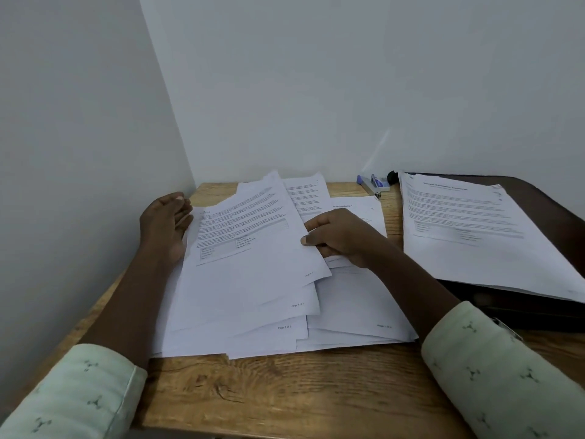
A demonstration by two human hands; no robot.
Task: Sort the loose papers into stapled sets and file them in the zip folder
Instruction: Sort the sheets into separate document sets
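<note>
Rested left hand point(164, 226), fingers relaxed, grasping nothing, against the left edge of the loose papers point(253, 312). Pinched the top sheets point(250, 242), long axis tilted away rightward, with right hand point(338, 239). Had stapler point(373, 183) and zip folder point(522, 308) further right, nearer that hand.

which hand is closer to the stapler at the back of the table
Right. The right hand pinches the edge of the loose papers a little in front of the stapler. The left hand rests at the pile's far left edge, well away from it.
</note>
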